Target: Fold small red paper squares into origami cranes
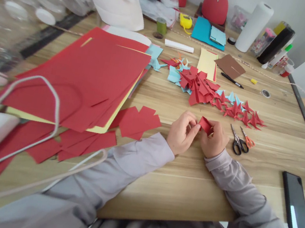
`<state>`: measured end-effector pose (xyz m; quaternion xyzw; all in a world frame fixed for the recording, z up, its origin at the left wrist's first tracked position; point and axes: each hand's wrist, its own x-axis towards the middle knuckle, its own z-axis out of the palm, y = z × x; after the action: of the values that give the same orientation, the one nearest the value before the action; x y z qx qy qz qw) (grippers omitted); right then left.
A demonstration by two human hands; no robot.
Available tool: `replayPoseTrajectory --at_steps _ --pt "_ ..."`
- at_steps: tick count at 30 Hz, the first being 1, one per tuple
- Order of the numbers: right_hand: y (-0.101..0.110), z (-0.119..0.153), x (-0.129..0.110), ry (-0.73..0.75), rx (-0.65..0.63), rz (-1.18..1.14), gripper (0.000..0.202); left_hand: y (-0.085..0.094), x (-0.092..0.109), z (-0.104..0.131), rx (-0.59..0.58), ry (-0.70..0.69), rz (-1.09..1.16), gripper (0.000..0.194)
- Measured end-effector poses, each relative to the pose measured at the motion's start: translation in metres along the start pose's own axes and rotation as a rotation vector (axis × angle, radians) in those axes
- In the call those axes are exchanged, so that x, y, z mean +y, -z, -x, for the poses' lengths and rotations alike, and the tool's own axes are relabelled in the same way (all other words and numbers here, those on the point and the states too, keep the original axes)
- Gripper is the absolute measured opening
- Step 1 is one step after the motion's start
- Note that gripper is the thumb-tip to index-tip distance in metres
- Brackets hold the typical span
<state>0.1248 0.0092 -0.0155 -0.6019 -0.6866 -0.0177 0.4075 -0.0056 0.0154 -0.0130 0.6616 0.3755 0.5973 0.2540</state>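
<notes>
1. Between the fingertips of both hands, raised just over the wooden tabletop (167, 199), is a small piece of folded red paper (204, 123), tilted, with part of it hidden by the fingers.
2. The left hand (182, 134) pinches the paper's near left edge between thumb and fingers, the other fingers curled in.
3. The right hand (215, 140) grips the paper's right side, its fingers bent around that edge; its thumb is hard to make out.
4. Just right of the right hand lie black-handled scissors (236, 138), with orange-handled scissors (248, 140) beside them, both pairs pointing away from the person.
5. Beyond both hands spreads a heap of folded red pieces (197, 84), mixed with light-blue folded pieces (174, 74); at its right end stand pointed red figures (233, 111).
6. Farther out, past the heap, are a black pen (231, 80) and a sheet of brown paper (229, 66).
7. Left of the left hand lie cut red pieces (140, 123), and beyond those a large stack of red sheets (98, 69) with a yellow edge showing under it.
8. Well to the right of the right hand, a dark phone (296, 202) lies near the tabletop's edge.
</notes>
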Motion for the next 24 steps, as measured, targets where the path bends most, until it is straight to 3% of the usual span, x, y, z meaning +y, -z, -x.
replayPoseTrajectory --at_steps 4,7,12,17,24 --pt "0.0 -0.004 0.002 -0.09 -0.052 -0.215 0.013 0.001 0.003 -0.002 0.028 -0.02 0.064 0.01" --pt "0.001 -0.011 0.003 -0.207 -0.195 -0.528 0.01 0.004 0.003 -0.006 0.021 -0.046 0.096 0.005" --pt "0.002 -0.021 0.009 -0.491 -0.396 -0.934 0.016 0.006 0.0 -0.011 -0.125 -0.134 -0.005 0.023" --pt "0.002 -0.022 0.018 -0.562 -0.503 -1.033 0.016 0.005 -0.005 -0.012 -0.116 0.008 0.087 0.023" --pt "0.004 -0.024 0.017 -0.494 -0.547 -1.026 0.014 0.003 -0.008 -0.016 -0.163 0.136 0.208 0.01"
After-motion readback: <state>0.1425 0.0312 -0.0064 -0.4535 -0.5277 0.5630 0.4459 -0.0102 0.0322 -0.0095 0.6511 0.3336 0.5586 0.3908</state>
